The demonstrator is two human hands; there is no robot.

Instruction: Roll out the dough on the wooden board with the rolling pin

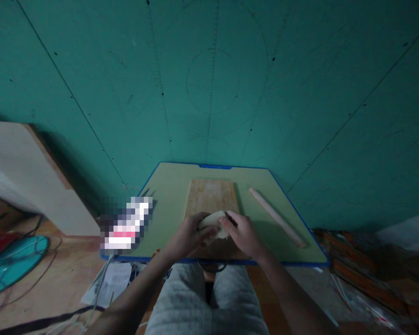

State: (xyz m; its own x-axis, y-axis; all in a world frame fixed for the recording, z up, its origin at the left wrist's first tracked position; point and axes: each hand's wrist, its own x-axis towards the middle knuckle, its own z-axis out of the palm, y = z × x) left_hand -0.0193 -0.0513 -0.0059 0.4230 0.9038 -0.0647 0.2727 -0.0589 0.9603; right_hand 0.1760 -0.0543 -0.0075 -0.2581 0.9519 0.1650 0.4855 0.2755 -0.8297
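A pale lump of dough (212,218) lies on a wooden board (211,195) in the middle of a low green table with a blue rim (167,186). My left hand (188,235) curls round the dough's left side. From the right, my right hand (242,232) grips the same lump, fingers bent over its top. A slim wooden rolling pin (275,216) rests diagonally on the table, to the right of the board and clear of both hands.
A blurred-out packet (127,223) sits at the table's left front corner. A teal wall (209,83) rises right behind the table. Papers (108,281), cables and a teal fan (14,263) lie on the floor at left; wooden clutter (363,270) at right. My knees (209,298) are under the table's front edge.
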